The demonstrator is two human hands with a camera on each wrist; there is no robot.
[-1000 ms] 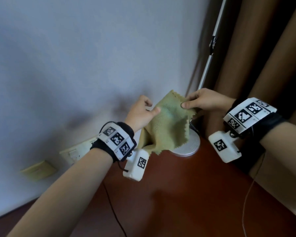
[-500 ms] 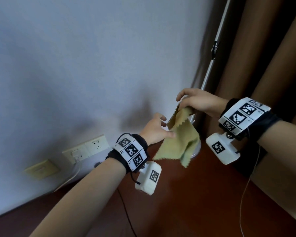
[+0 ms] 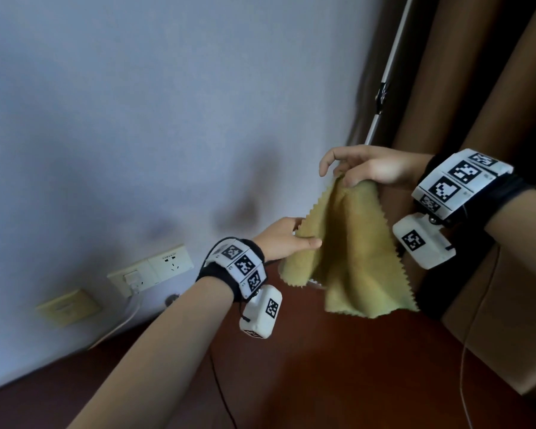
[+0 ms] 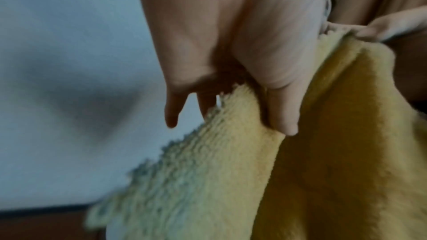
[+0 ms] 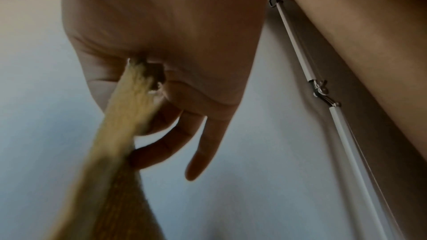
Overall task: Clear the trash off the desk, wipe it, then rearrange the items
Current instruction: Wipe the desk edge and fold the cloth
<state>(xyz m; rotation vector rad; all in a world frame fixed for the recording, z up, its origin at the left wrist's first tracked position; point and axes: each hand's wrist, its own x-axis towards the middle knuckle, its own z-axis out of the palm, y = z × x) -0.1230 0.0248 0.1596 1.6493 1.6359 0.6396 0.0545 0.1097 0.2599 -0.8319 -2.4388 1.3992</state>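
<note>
A yellow-green cloth [image 3: 356,258] with zigzag edges hangs in the air above the reddish-brown desk [image 3: 338,366]. My right hand [image 3: 362,168] pinches its top corner between thumb and fingers, the forefinger lifted off. My left hand [image 3: 291,239], lower and to the left, pinches a side edge of the cloth [image 4: 231,161] with the thumb [image 4: 282,112] laid over it. In the right wrist view the cloth [image 5: 124,121] runs down from between thumb and curled fingers. The lower part of the cloth hangs in loose folds.
A white lamp pole [image 3: 384,88] rises against brown curtains [image 3: 477,88] at the back right. Wall sockets [image 3: 155,270] with a plugged white cable sit low on the grey wall. Thin cables [image 3: 223,394] cross the desk. A tan box edge [image 3: 508,351] stands at the right.
The cloth has been opened out wider. My left hand slid down and left along its edge, my right hand stayed high on the top corner. The view shifted, hiding the lamp base behind the cloth.
</note>
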